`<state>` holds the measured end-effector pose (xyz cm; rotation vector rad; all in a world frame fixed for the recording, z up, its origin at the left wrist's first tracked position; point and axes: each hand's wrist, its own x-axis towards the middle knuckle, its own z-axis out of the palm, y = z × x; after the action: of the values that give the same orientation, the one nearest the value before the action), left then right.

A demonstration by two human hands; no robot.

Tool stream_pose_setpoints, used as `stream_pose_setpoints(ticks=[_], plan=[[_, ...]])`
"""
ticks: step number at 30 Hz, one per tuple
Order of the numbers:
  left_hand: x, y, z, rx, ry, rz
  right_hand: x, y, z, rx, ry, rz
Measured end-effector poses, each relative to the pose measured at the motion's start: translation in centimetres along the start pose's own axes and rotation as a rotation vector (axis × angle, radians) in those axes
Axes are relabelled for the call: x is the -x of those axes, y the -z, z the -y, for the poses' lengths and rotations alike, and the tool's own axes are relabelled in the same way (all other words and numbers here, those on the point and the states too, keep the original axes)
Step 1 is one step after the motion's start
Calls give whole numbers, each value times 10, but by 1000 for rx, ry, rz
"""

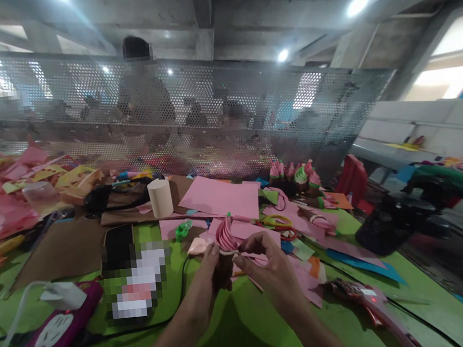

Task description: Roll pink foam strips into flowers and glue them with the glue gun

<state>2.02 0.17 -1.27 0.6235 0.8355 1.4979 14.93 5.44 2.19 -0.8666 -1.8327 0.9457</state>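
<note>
Between both hands, above the green felt table [238, 325], stands a pink swirled foam ice-cream cone with a brown base [225, 246]. The left hand [208, 276] curls around its base; the right hand [267, 268] pinches the swirl's edge. Beyond them lie flat pink paper sheets [221, 196] and a cream cylindrical roll [160, 198].
</note>
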Motion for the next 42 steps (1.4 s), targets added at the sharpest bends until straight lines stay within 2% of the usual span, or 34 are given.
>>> stream_pose_setpoints(ticks=[8,20,25,30,35,42], plan=[[-2,5,0,34,21,50,-2,0,-3,-120,-54,63],[-1,6,-2,47,77,31,0,-1,-7,-342,-149,92],[0,5,0,15,63,68,0,-3,-5,-324,-127,62],[-1,4,1,-11,59,72,0,-3,-3,-205,-73,7],[-2,6,-1,118,116,83,2,-3,-5,-283,-97,93],[-3,6,-2,137,102,93,2,-4,-4,-167,-77,55]])
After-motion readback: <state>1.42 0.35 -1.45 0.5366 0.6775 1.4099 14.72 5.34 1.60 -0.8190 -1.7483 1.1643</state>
